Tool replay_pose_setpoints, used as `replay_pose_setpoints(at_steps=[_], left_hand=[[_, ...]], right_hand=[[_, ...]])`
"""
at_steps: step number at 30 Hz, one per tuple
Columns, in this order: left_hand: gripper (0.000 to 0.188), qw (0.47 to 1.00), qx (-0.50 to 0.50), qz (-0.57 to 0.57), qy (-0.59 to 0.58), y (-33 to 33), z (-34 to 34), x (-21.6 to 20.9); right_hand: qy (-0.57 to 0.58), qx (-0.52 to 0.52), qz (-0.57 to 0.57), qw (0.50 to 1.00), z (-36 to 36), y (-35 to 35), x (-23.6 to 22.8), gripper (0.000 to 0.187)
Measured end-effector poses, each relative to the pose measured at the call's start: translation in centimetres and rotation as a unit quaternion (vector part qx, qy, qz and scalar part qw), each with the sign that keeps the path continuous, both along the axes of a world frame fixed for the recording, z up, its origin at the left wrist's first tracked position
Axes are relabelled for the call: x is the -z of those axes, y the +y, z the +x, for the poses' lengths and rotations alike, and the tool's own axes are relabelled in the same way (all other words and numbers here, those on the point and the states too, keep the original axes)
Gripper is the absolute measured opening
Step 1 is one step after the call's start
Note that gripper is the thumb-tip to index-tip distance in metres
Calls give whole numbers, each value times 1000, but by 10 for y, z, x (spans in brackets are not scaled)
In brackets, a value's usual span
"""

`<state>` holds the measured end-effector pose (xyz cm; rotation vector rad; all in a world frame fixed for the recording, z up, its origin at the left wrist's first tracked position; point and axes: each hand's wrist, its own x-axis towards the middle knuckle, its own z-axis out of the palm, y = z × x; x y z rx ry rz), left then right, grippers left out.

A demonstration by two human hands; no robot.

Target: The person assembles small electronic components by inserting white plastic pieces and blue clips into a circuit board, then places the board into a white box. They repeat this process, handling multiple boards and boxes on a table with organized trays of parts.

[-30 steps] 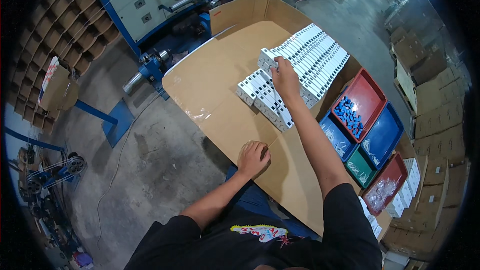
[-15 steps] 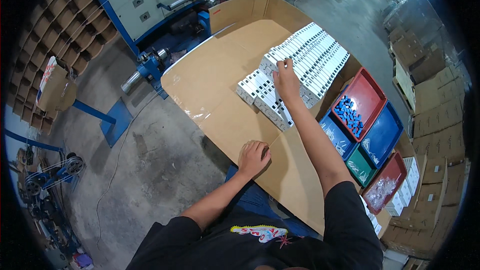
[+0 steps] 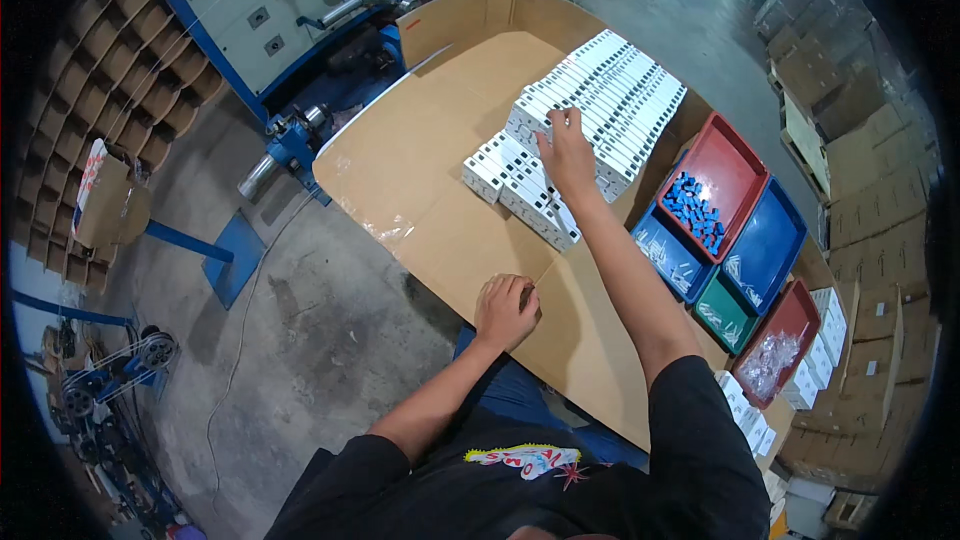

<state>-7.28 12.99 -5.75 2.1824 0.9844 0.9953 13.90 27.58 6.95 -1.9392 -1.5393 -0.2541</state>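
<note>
Many narrow white blocks [image 3: 620,90] with dark square marks stand in tight rows on the cardboard-covered table. A lower, shorter group of the same white blocks [image 3: 510,175] lies along their near left side. My right hand [image 3: 568,155] reaches over to where the two groups meet, its thumb and fingers bent around the end of a white block at the taller group's near edge. My left hand [image 3: 508,312] rests on the table's near edge with its fingers curled. Whether anything is inside those curled fingers is hidden.
The table's cardboard sheet [image 3: 400,155] has a raised rim at the back. To the right are a red tray [image 3: 722,155] with small blue pieces [image 3: 692,210], blue trays [image 3: 765,255], a green tray [image 3: 722,310] and a dark red tray [image 3: 795,335] with clear plastic bits. Machinery [image 3: 300,145] stands left.
The view has shifted slightly, moving the table and blocks a little up and left in the picture. My right hand stays at the blocks, and my left hand stays at the table edge.
</note>
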Motion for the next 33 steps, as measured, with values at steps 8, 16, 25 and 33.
replay_pose_setpoints(at_steps=[8,16,25,33], left_hand=[[15,1000,23,-9,-14,0,3,14],[17,998,48,-51,2,-4,9,28],[24,990,64,-125,16,-4,5,20],[27,983,97,-155,2,10,6,36]], right_hand=[[144,-19,-10,989,-14,-164,23,15],[309,190,-57,930,-32,-384,31,12],[317,374,70,869,-26,-524,8,13],[74,362,-164,915,11,-613,9,72]])
